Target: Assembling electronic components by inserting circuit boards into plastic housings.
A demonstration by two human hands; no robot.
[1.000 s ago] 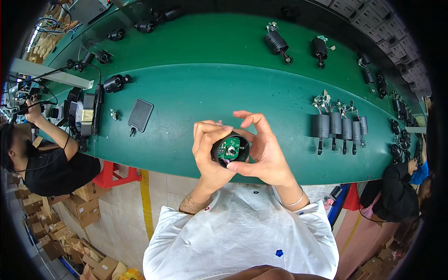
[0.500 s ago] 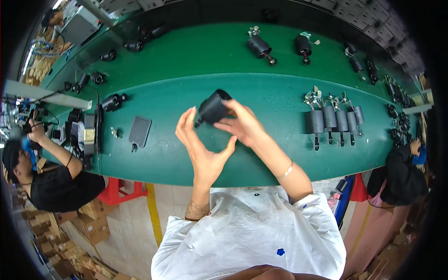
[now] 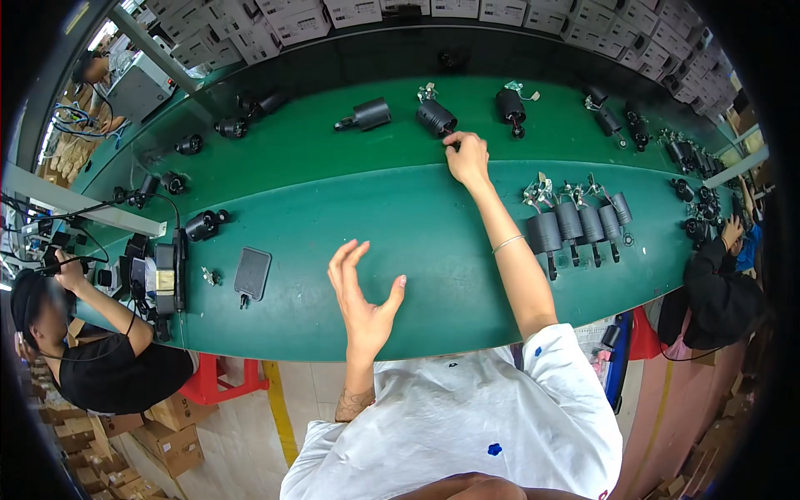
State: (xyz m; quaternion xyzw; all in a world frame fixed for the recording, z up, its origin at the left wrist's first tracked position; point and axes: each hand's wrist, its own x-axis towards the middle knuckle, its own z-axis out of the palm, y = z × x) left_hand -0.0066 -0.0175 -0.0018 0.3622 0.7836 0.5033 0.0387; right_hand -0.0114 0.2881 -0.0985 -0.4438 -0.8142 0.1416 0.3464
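Observation:
My right hand (image 3: 469, 160) reaches to the raised back strip of the bench. Its fingers close at the stem end of a black ribbed cylindrical housing (image 3: 436, 118), which has silvery wired parts at its far end. Left of that lies another black cylindrical housing (image 3: 372, 114) on its side, its stem pointing left. A third black housing (image 3: 510, 106) with loose wires lies to the right. Above the green bench top my left hand (image 3: 362, 304) hovers with fingers spread and thumb apart, holding nothing.
Several black housings (image 3: 568, 222) with wired parts lie in a row at right. A dark grey flat plate (image 3: 253, 272) lies at left beside a small metal part (image 3: 211, 276). Co-workers sit at both ends; white boxes (image 3: 292, 21) are stacked behind.
The black housing I held between my hands now appears to lie on the back strip. My right hand has moved far forward to another housing; my left hand stays over the near bench.

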